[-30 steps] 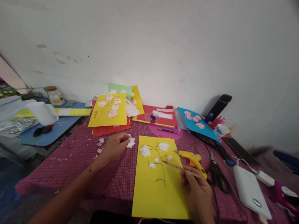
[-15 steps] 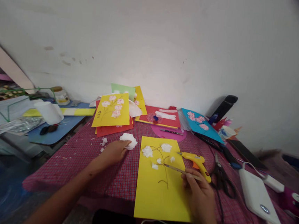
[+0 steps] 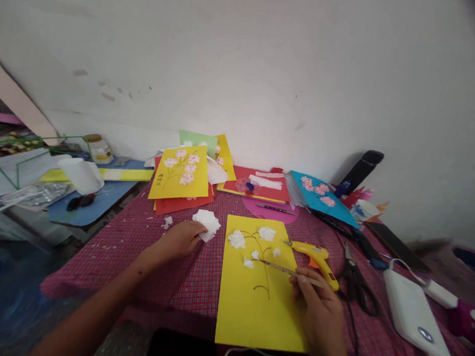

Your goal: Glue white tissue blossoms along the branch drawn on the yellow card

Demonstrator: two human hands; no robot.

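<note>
A yellow sheet of card (image 3: 258, 318) lies before me, with drawn brown stems and white crumpled paper flowers (image 3: 266, 234) on it. My right hand (image 3: 317, 307) pinches a slim, pointed, stick-like tool (image 3: 283, 269), its tip over the card beside the small white paper tufts (image 3: 249, 262). Whether this tool has one prong or two I cannot tell. To the card's left, my left hand (image 3: 179, 244) has its fingertips closed on the edge of white tissue paper (image 3: 206, 222) at the tablecloth. Small white scraps (image 3: 167, 222) lie near that hand.
Right of the card lie a yellow glue gun (image 3: 316, 257), black scissors (image 3: 356, 285) and a white power bank (image 3: 414, 315). Finished flower cards (image 3: 179, 173) stand at the back left, a blue one (image 3: 322, 199) at the back right. A paper cup (image 3: 364, 211) stands behind.
My left fingers have shifted slightly at the white tissue paper, which shows more of its surface now. The tool's tip has moved slightly left, toward the small white tufts.
</note>
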